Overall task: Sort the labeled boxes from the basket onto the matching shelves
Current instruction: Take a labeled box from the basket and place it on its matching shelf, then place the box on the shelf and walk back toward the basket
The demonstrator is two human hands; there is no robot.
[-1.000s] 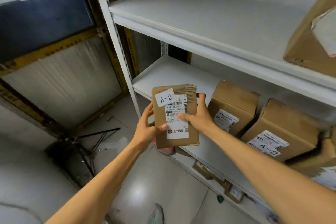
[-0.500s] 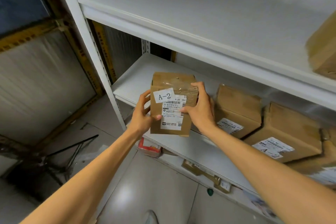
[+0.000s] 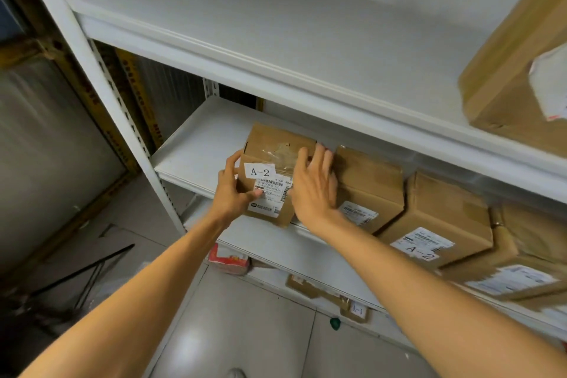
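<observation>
A small brown cardboard box (image 3: 271, 152) with a white "A-2" tag and a shipping label stands on the front edge of the white middle shelf (image 3: 196, 147). My left hand (image 3: 233, 190) grips its left side, thumb on the label. My right hand (image 3: 313, 187) lies with straight fingers against the box's right side, between it and the neighbouring brown box (image 3: 368, 181). Further right on the same shelf sits another box tagged "A-2" (image 3: 445, 209). The basket is out of view.
The upper shelf (image 3: 245, 24) holds a large brown box (image 3: 506, 70) at the right. Below are a red-and-white packet (image 3: 228, 259) and a flat parcel tagged "A-1" (image 3: 357, 310). A black folded stand (image 3: 76, 273) lies on the floor at left.
Both hands carried the A-2 box up and forward and set it on the middle shelf beside the other boxes. My right hand's fingers straightened from gripping to lying flat against it.
</observation>
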